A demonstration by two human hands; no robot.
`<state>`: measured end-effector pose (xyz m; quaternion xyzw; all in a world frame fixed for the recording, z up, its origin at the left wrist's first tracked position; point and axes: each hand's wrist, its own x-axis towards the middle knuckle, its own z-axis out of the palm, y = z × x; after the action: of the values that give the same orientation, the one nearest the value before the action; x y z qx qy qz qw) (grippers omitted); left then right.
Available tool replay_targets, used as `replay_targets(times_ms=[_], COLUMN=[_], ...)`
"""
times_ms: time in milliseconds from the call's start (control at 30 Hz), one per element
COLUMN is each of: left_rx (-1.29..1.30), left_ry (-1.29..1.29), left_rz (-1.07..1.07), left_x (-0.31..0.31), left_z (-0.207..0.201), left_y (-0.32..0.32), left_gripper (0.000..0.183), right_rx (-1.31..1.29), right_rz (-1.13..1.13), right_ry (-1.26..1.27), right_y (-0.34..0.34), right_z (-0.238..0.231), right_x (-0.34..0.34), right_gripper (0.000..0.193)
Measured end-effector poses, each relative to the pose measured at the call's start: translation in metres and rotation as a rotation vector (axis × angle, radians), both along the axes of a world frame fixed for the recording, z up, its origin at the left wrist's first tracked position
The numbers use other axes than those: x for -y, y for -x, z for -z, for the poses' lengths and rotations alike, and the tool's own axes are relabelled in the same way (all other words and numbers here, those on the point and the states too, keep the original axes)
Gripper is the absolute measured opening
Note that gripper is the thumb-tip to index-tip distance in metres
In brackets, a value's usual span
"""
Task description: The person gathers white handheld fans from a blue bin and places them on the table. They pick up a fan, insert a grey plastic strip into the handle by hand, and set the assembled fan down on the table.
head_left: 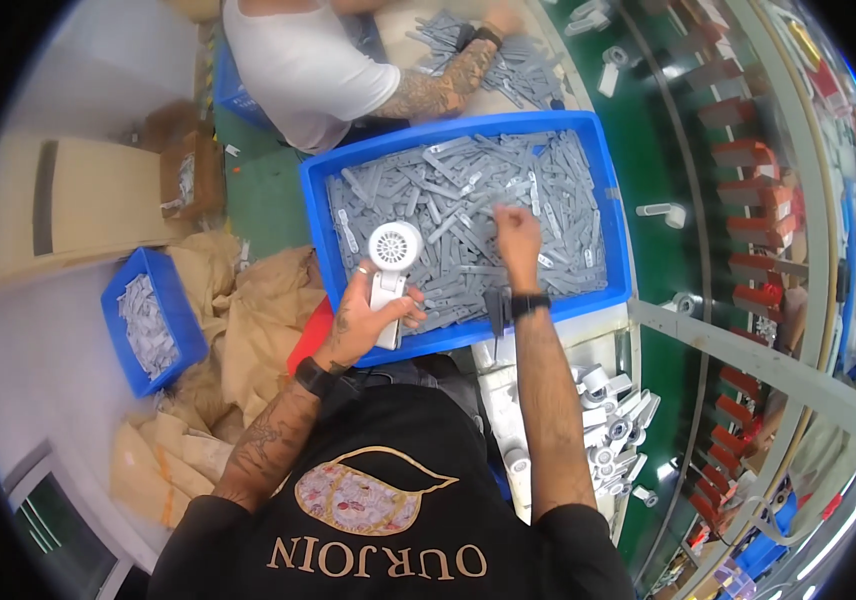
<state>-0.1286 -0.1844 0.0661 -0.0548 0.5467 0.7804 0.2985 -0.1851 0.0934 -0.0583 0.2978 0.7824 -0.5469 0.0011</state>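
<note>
My left hand (358,325) is closed round the handle of a white handheld fan (395,246). The fan's round, slotted head points upward, just above the near left part of a blue bin (310,235). Long, narrow grey plastic pieces (468,255) fill that bin in a loose heap. Over the heap, right of the middle, my right hand (519,240) has its fingers curled together, palm side turned away. Whatever sits between those fingertips is too small and blurred to make out. A dark, narrow object (495,312) stands beside my right wrist at the bin's near wall.
Several white fan bodies (613,430) are piled right of my right forearm. Beyond the bin, a co-worker's tattooed arm (443,92) reaches over more grey pieces. A green conveyor (663,260) runs along the right, behind a metal bar (748,350). A smaller blue bin (193,325) stands left.
</note>
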Motion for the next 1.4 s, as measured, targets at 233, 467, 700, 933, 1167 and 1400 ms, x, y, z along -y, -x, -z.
replay_targets(times_ms=[233, 467, 700, 933, 1167, 1400], left_rx=[0.068, 0.15, 0.057, 0.069, 0.049, -0.048], left_ry=[-0.027, -0.305, -0.197, -0.168, -0.11, -0.073], left_rz=[-0.045, -0.183, -0.141, -0.112, -0.15, -0.16], left_x=[0.009, -0.014, -0.055, -0.079, -0.094, -0.098], left_z=[0.001, -0.025, -0.041, -0.048, -0.049, -0.045], left_y=[0.009, 0.012, -0.012, -0.039, -0.059, -0.067], left_gripper=[0.042, 0.045, 0.04, 0.046, 0.051, 0.054], right_rx=[0.059, -0.386, -0.594, -0.549, -0.602, -0.611], right_rz=[0.001, -0.157, -0.523, -0.441, -0.218, -0.287], right_ry=[-0.449, 0.073, -0.49, -0.636, -0.394, -0.612], right_y=[0.049, -0.04, -0.152, -0.18, -0.185, -0.195], right_z=[0.042, -0.12, -0.203, -0.198, -0.187, -0.192], right_x=[-0.005, 0.044, 0.079, 0.063, 0.056, 0.055], right_gripper=[0.035, 0.016, 0.041, 0.036, 0.016, 0.027])
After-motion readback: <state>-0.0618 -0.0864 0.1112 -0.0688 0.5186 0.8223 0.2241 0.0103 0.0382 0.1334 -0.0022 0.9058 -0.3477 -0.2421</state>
